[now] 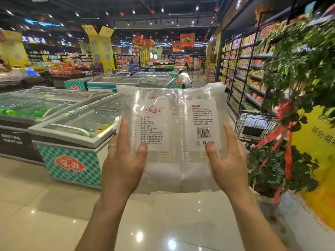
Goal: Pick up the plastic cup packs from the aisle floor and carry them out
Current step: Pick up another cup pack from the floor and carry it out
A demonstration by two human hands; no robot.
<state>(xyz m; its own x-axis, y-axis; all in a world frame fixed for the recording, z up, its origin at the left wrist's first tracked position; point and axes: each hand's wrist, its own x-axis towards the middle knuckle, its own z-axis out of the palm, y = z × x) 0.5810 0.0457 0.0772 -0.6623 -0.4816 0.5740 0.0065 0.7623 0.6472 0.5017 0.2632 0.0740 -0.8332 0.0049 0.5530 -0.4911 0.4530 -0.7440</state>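
Bright store interior, lit by ceiling spotlights [162, 9]. Glare spots on glossy floor tiles [139, 236]. Wide-angle bending toward edges. Motion blur smears plants [299, 60], shelves [244, 69] at right. Cup packs [170, 109] sharp at centre, wrap sheen.

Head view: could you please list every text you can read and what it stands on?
"安井": red logo on the freezer chest.
On the cup packs: label print, red brand script and barcode digits are too small to read.
On the hanging red boxes: characters too blurred to read.
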